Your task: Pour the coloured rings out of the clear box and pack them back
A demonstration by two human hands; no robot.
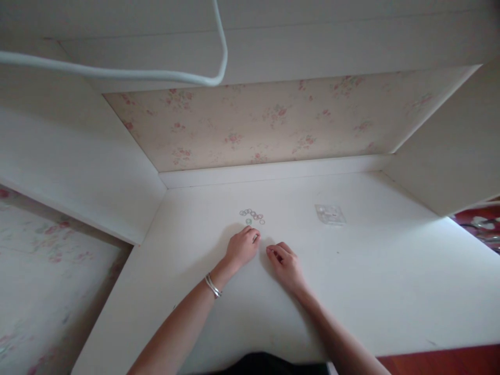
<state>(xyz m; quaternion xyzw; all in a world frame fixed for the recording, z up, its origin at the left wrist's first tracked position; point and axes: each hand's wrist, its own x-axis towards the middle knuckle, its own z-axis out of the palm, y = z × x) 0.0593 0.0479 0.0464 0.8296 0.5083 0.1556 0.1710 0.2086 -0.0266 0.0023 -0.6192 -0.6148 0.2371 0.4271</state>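
Several small thin rings (253,214) lie in a loose curved row on the white tabletop, some touching or overlapping. Just below the row is a small greenish ring (249,222), very close to the fingertips of my left hand (244,246). That hand is closed in a pinch, with a tiny pale spot at its fingertips too small to name. To its right, a short gap away, my right hand (288,266) rests low over the table with thumb and fingers pinched. Whatever it may hold is hidden. A silvery bracelet (213,286) circles my left wrist.
A clear flat plastic case (330,214) lies to the right of the rings. White panels (441,140) enclose the table (375,291) at left and right, with floral wallpaper (273,120) behind. A white cable (136,75) hangs across the upper left.
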